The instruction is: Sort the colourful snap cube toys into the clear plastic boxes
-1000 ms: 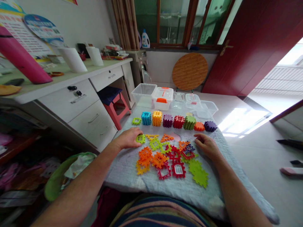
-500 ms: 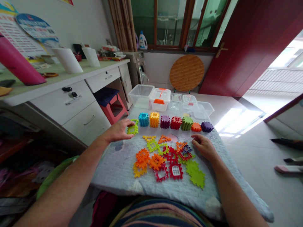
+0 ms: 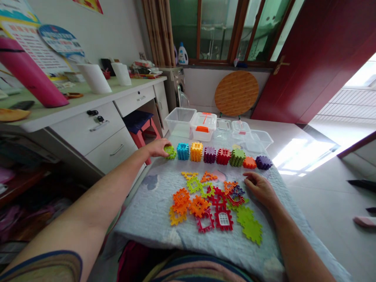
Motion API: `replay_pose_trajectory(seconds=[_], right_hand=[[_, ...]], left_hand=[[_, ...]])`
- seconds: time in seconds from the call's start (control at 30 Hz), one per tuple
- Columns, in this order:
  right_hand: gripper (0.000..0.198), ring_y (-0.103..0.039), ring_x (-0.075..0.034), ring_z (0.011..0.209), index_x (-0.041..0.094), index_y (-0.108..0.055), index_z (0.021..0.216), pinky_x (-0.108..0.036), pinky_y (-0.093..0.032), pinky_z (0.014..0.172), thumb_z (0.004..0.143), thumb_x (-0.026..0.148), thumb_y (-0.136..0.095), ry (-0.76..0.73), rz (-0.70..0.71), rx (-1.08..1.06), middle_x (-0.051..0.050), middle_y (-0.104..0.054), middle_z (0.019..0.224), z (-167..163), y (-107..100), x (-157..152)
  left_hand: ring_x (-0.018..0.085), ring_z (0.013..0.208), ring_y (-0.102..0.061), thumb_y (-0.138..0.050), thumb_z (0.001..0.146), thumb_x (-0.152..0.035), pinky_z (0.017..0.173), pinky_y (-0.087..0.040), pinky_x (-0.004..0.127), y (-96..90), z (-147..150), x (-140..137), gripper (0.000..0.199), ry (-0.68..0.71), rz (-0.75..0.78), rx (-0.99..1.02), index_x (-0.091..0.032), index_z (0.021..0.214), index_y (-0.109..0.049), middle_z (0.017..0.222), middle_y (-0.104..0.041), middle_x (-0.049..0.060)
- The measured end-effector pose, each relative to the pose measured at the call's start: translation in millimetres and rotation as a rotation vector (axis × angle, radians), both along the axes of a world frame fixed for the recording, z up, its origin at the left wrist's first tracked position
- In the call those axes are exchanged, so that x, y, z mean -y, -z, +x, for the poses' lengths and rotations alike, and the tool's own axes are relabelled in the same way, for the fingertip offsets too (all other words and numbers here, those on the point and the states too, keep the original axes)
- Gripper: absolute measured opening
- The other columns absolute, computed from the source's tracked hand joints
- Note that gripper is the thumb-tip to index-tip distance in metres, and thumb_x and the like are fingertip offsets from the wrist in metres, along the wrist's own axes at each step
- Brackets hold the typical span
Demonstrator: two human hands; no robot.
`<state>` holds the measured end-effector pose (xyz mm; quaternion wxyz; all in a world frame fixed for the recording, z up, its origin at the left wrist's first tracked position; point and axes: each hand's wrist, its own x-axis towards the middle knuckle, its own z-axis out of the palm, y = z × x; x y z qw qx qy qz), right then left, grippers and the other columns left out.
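Observation:
My left hand (image 3: 159, 148) has its thumb and fingers closed around lime-green interlocking plastic tiles (image 3: 170, 152) at the left end of a row of stacks. Beside them stands a turquoise stack (image 3: 183, 151), followed by a yellow stack (image 3: 196, 152). My right hand (image 3: 261, 188) rests on the cloth at the right, fingers loosely apart and holding nothing. Nearest to it lie a small dark-blue tile (image 3: 237, 191) and an orange triangular tile (image 3: 229, 187). Loose orange tiles (image 3: 199, 206), red frame tiles (image 3: 223, 219) and solid green tiles (image 3: 249, 225) are spread across the middle.
Purple (image 3: 210, 155), dark-red (image 3: 224, 156) and olive-green (image 3: 237, 158) stacks continue the row, ending at a low dark-purple stack (image 3: 264, 162). Behind it stand clear plastic boxes (image 3: 180, 117), one with orange clips (image 3: 202, 129). A white desk (image 3: 132, 96) flanks the left.
My left hand has moved away from me with the lime-green tiles, bringing them closer in line with the stacks. My right hand stays beside the loose tiles. The view has shifted slightly.

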<state>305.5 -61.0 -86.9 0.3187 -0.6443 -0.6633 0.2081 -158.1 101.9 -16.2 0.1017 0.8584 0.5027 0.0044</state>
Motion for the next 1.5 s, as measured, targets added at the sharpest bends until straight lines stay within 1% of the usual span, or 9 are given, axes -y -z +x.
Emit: replay_pose_trajectory(seconds=[0.37,0.7,0.8,0.9,1.0,1.1,1.17,1.3,1.5], right_hand=[[0.038,-0.052,-0.015,0.056,0.016,-0.067,0.1,-0.029,-0.041,0.058,0.078,0.043,-0.051,0.002,-0.015,-0.02,0.001,-0.059,0.066,-0.6,0.5,0.3],[0.035,-0.053,-0.015,0.058,0.017,-0.066,0.099,-0.03,-0.042,0.059,0.079,0.042,-0.052,0.0,-0.004,-0.027,-0.001,-0.061,0.067,-1.5,-1.6,1.5],[0.034,-0.054,-0.016,0.058,0.017,-0.067,0.098,-0.029,-0.042,0.059,0.079,0.042,-0.052,0.002,-0.002,-0.02,-0.001,-0.062,0.066,-2.2,-3.6,1.7],[0.035,-0.054,-0.016,0.058,0.017,-0.067,0.098,-0.029,-0.042,0.058,0.078,0.041,-0.053,0.002,-0.014,-0.01,-0.001,-0.063,0.066,-2.1,-4.1,1.2],[0.036,-0.052,-0.015,0.056,0.016,-0.066,0.098,-0.029,-0.041,0.057,0.078,0.042,-0.052,-0.009,-0.018,-0.015,0.0,-0.06,0.064,-1.9,-3.5,0.8],[0.037,-0.051,-0.015,0.055,0.016,-0.066,0.098,-0.029,-0.04,0.057,0.077,0.043,-0.052,-0.018,-0.012,-0.02,0.0,-0.059,0.064,-1.9,-3.4,0.9],[0.037,-0.051,-0.015,0.056,0.016,-0.066,0.098,-0.03,-0.041,0.058,0.077,0.043,-0.052,-0.018,-0.01,-0.022,0.0,-0.059,0.065,-2.1,-4.1,1.1],[0.038,-0.052,-0.015,0.056,0.015,-0.066,0.097,-0.03,-0.042,0.059,0.076,0.044,-0.052,-0.018,-0.008,-0.02,-0.001,-0.06,0.065,-2.6,-5.5,1.5],[0.037,-0.052,-0.016,0.057,0.016,-0.066,0.099,-0.03,-0.041,0.059,0.077,0.042,-0.052,-0.027,-0.003,-0.023,0.0,-0.059,0.064,-0.6,-2.2,0.5]], left_hand=[[0.024,0.102,-0.06,-0.069,0.061,-0.031,0.088,-0.047,0.028,10.7,12.2,-10.7,0.056,0.004,-0.103,-0.101,-0.015,0.114,-0.064,0.112,-0.064,0.008],[0.03,0.117,-0.055,-0.071,0.055,-0.029,0.101,-0.042,0.037,13.0,9.1,-2.6,0.074,-0.022,-0.072,0.075,-0.015,0.126,-0.054,0.125,-0.058,0.012],[0.031,0.12,-0.052,-0.068,0.06,-0.029,0.105,-0.039,0.039,1.3,11.7,19.2,0.069,-0.042,0.064,0.134,-0.013,0.126,-0.053,0.125,-0.056,0.013],[0.029,0.119,-0.052,-0.064,0.072,-0.032,0.107,-0.038,0.041,-13.7,22.1,62.0,0.052,-0.013,0.195,0.234,-0.016,0.12,-0.056,0.121,-0.056,0.012],[0.026,0.117,-0.054,-0.063,0.08,-0.035,0.106,-0.039,0.04,-21.0,39.1,119.9,0.038,0.102,0.079,0.316,-0.019,0.114,-0.058,0.121,-0.058,0.01],[0.026,0.121,-0.052,-0.072,0.076,-0.042,0.107,-0.039,0.039,-14.1,55.3,172.7,0.05,0.207,-0.095,0.344,-0.023,0.12,-0.058,0.128,-0.056,0.01],[0.028,0.124,-0.049,-0.079,0.069,-0.045,0.109,-0.038,0.04,-4.3,62.3,195.4,0.065,0.226,-0.129,0.343,-0.023,0.126,-0.056,0.132,-0.054,0.011],[0.03,0.123,-0.051,-0.083,0.063,-0.043,0.108,-0.039,0.042,13.1,67.4,208.9,0.073,0.171,-0.116,0.325,-0.022,0.128,-0.055,0.131,-0.055,0.012],[0.027,0.112,-0.059,-0.066,0.08,-0.03,0.102,-0.044,0.04,20.8,73.2,194.8,0.036,0.068,-0.071,0.388,-0.021,0.115,-0.063,0.12,-0.064,0.011]])
